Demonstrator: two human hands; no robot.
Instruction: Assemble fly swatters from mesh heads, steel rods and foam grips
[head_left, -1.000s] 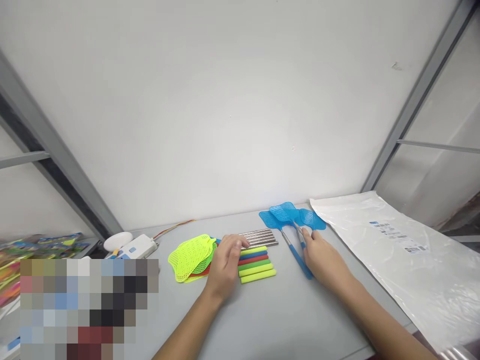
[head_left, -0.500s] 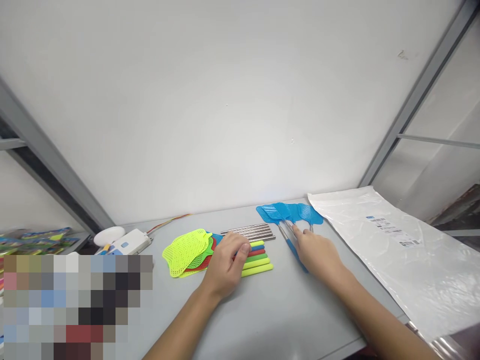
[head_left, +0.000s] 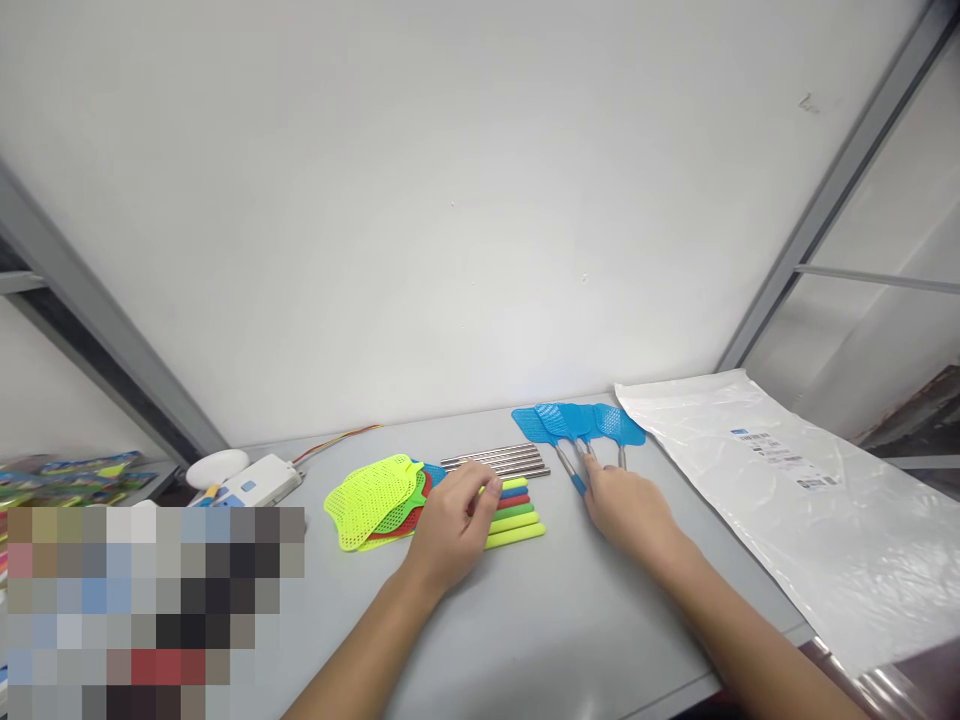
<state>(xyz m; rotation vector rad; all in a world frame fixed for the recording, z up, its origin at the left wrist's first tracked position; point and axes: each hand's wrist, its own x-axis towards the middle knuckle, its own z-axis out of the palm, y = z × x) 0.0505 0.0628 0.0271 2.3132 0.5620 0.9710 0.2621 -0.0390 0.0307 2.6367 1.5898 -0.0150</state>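
My left hand (head_left: 452, 525) rests palm down on a row of coloured foam handles (head_left: 516, 520), fingers curled over their left ends, thumb tip by the metal rods (head_left: 496, 460). Left of it lies a stack of mesh swatter heads (head_left: 371, 502), neon yellow on top with green, red and blue beneath. My right hand (head_left: 624, 510) lies flat over the handles of three blue fly swatters (head_left: 577, 424), fingertips stretched toward their metal shafts. The blue heads fan out near the wall.
A large clear plastic bag (head_left: 780, 500) with a printed label lies at the right of the grey table (head_left: 540, 620). A white device (head_left: 247, 485) with coloured wires sits at the left, beside a white round object (head_left: 217, 467). Colourful packets (head_left: 75, 470) lie far left.
My right hand has drawn the blue swatters closer together and shifted slightly left. My left hand slid a little along the foam handles, curling its fingers.
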